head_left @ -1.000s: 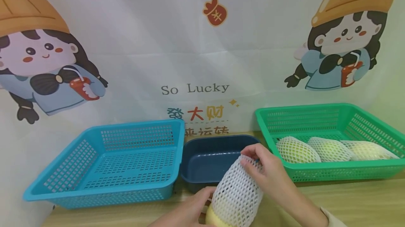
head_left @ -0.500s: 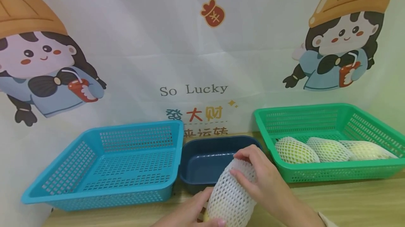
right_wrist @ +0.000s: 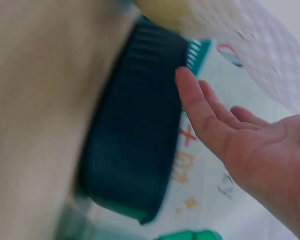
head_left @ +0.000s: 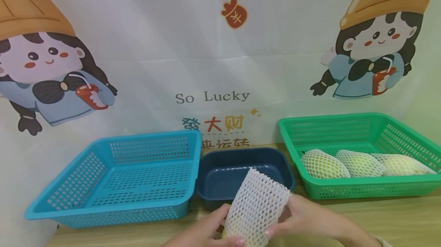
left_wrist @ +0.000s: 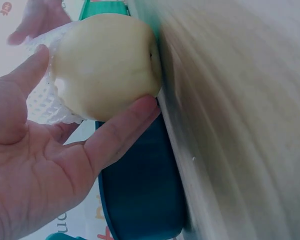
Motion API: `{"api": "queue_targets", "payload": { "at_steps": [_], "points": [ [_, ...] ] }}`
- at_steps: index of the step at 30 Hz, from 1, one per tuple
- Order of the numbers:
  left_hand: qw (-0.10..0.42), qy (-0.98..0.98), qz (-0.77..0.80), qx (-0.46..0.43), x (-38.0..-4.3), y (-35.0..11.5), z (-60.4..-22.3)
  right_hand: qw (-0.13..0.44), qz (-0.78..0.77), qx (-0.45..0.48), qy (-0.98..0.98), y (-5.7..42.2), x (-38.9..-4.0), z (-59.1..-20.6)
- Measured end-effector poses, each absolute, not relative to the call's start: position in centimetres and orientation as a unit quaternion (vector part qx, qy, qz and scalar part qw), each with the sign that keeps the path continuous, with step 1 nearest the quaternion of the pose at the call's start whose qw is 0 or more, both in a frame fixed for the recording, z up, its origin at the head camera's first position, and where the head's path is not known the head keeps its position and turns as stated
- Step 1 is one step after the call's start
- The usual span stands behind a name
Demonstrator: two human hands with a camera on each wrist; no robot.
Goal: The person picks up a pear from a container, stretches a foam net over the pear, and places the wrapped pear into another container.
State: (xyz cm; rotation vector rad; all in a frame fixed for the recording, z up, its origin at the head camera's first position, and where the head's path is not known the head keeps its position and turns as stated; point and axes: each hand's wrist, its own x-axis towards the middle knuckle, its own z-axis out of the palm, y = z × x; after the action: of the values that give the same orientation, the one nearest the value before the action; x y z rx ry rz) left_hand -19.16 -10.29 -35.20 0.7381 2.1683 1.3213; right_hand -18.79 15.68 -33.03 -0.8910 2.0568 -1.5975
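My left hand [head_left: 210,226] holds a pale yellow fruit that looks like a pear [left_wrist: 107,67], thumb on one side and fingers on the other. A white foam net sleeve [head_left: 256,205] covers much of the fruit, its loose end standing up past it toward the dark blue bin. In the left wrist view the fruit's bare end, with a small dimple, faces the table. My right hand [head_left: 303,218] is at the sleeve's right side, thumb tip by the mesh. Its fingers [right_wrist: 205,112] are extended in the right wrist view, next to the sleeve.
Just behind the hands stands the dark blue bin [head_left: 215,197]. A blue slotted basket [head_left: 113,210] is at the left. In the green basket [head_left: 375,185] at the right lie 3 netted fruits [head_left: 361,164]. A printed cloth [head_left: 155,48] hangs behind.
The sleeve has come further down over the fruit, hiding most of its yellow end in the head view. My right hand has left the sleeve's top and moved down to its right side.
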Motion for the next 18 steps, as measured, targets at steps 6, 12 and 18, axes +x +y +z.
{"api": "queue_targets", "payload": {
  "at_steps": [6,12,18],
  "points": [
    [0.265,0.768,0.521,0.261,-18.9,-9.9,-35.5,0.226,-0.603,-0.318,0.696,13.9,-18.0,-34.8],
    [0.252,0.771,0.504,0.297,-18.8,-9.8,-35.7,0.202,-0.583,-0.286,0.733,13.4,-17.7,-34.9],
    [0.231,0.799,0.488,0.265,-18.7,-10.4,-34.6,0.217,-0.566,-0.257,0.752,13.3,-17.8,-34.9]
  ]
}}
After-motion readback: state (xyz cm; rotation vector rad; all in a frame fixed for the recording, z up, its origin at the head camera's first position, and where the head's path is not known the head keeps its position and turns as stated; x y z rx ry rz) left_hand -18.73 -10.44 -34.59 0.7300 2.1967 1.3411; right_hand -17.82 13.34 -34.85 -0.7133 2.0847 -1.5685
